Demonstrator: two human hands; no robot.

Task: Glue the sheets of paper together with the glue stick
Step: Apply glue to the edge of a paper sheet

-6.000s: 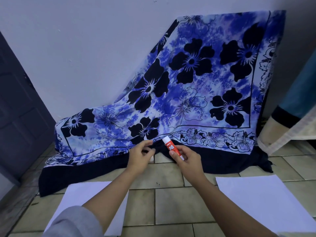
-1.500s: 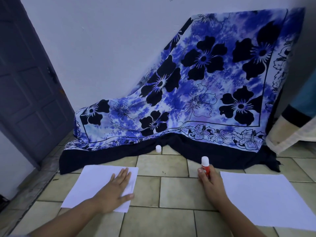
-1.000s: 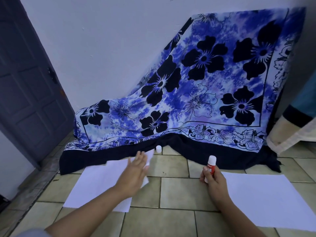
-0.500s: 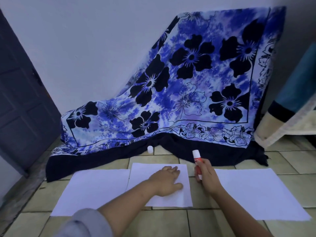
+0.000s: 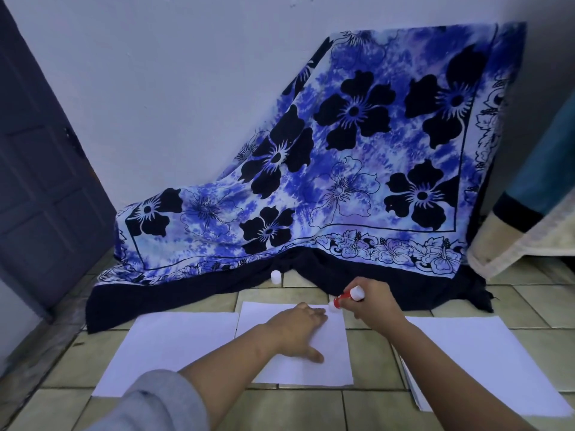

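I am pressing my left hand [image 5: 295, 332] flat on the middle sheet [image 5: 331, 357], with the fingers [image 5: 314, 312] lying fairly straight and the thumb out to the side. I am doing this so the paper is not sliding on the floor [image 5: 367, 409] while I work. My right hand [image 5: 375, 303] is gripping the glue stick [image 5: 345, 299], its fingers curled round the red body. I am tilting the stick so its white tip is pointing down at the far right corner of that sheet, just beyond my left fingertips. I cannot tell whether the tip is touching the paper or sitting just above it.

The cap [image 5: 275, 276] is standing apart near the dark hem of the flowered cloth [image 5: 342, 181], out of the way of the gluing. The left sheet [image 5: 174, 353] is lying just beside the middle one, their edges meeting or slightly overlapping. The right sheet [image 5: 485, 362] is waiting past my right forearm and looks like a thin pile from its near edge.

I am judging that gluing is only starting, at a corner. The next strokes are calling for light pressure, since a thin sheet held at one spot could wrinkle or drag.
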